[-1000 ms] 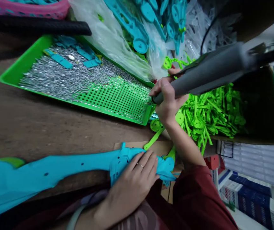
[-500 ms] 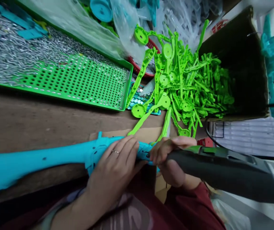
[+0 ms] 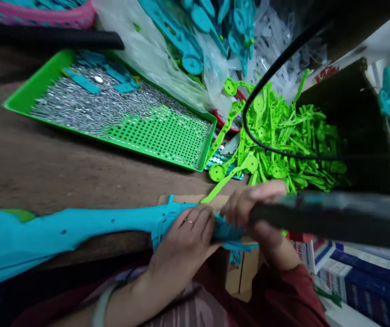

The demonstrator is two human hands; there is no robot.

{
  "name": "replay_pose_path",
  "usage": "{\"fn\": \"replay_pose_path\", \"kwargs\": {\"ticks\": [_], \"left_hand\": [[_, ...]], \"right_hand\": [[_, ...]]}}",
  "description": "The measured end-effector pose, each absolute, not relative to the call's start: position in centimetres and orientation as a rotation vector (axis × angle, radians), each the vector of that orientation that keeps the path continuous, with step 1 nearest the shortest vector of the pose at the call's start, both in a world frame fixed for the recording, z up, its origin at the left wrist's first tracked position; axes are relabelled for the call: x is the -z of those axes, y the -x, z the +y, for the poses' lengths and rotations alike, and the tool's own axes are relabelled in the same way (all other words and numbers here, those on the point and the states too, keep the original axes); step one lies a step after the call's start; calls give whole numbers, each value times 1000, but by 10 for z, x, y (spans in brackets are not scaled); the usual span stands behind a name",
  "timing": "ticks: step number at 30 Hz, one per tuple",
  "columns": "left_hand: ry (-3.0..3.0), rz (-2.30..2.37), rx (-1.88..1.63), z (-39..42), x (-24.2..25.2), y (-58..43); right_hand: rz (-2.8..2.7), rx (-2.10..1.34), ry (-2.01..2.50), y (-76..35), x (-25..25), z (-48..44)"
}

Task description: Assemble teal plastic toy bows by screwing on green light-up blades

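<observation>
A long blue plastic housing (image 3: pixel 109 220), seemingly of a toy, lies across the table's near edge with small dark holes along it. My left hand (image 3: pixel 184 236), a ring on one finger, is wrapped over its narrower right part. Just right of it, my right hand (image 3: pixel 254 209) is closed around the front of a dark electric screwdriver (image 3: pixel 331 218), held nearly level with its rear toward the right edge. The screwdriver's tip points at the blue housing, but blur hides whether it touches. Under the housing lies a piece of cardboard (image 3: pixel 215 200).
A green perforated tray (image 3: pixel 154 131) holds many small silver screws and a few blue pieces. Bright green plastic parts (image 3: pixel 266 122) spill from a cardboard box (image 3: pixel 372 122). A black cord (image 3: pixel 249 109) loops before them. Plastic bags (image 3: pixel 157 63) and blue parts (image 3: pixel 191 41) stand behind.
The view has shifted, so the tray and a pink basket show more fully. The screwdriver's rear has swung up toward level, its tip slightly back from the housing. My left hand keeps its hold.
</observation>
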State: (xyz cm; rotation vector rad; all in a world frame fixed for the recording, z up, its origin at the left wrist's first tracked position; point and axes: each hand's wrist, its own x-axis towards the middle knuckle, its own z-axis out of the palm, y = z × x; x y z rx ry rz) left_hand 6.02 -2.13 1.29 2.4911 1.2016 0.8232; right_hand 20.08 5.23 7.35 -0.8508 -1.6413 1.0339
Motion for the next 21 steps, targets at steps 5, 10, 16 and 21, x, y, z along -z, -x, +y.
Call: {"fn": "replay_pose_path", "kwargs": {"ticks": [5,10,16,21], "left_hand": [[-2468,1261,-760,-26,-13,-62],[-2426,1248,-786,-25,-9,-63],[-2436,1250,-754,-25,-10,-61],[-2443,1248,-727,-26,-9,-61]], "right_hand": [[-1369,-694,837,-164,-45,158],[-1399,-632,975,-153,-16,188],[-1405,-663,1055,-161,-18,181],[-1382,-697,1023,-158,-16,183]]}}
